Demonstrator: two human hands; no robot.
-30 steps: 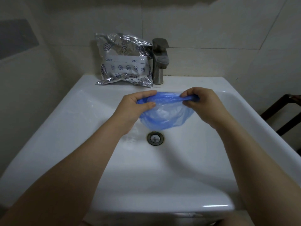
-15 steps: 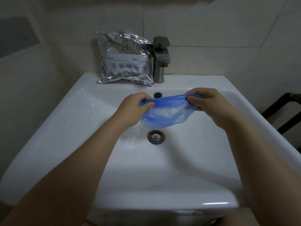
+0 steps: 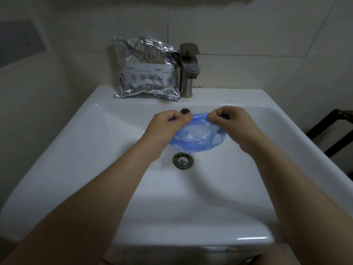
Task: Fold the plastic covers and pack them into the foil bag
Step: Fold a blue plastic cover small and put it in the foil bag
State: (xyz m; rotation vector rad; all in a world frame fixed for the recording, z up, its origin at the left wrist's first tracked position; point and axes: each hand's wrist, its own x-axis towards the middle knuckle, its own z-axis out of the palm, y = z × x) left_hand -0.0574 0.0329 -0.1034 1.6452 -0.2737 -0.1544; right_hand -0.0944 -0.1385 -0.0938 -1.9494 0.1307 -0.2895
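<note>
A blue plastic cover (image 3: pixel 198 136) is held stretched above a white sink (image 3: pixel 95 150).

Its gathered rim is pinched by the left hand (image 3: pixel 168 124) and right hand (image 3: pixel 227 121), both grips closed on it, the pouch hanging just over the drain (image 3: pixel 182 161). Beyond the grips, the foil bag (image 3: pixel 147 69) is propped beside the tap (image 3: pixel 188 69). Should a pinch slacken, the thin film could be dropped into the basin, possibly wet.
</note>
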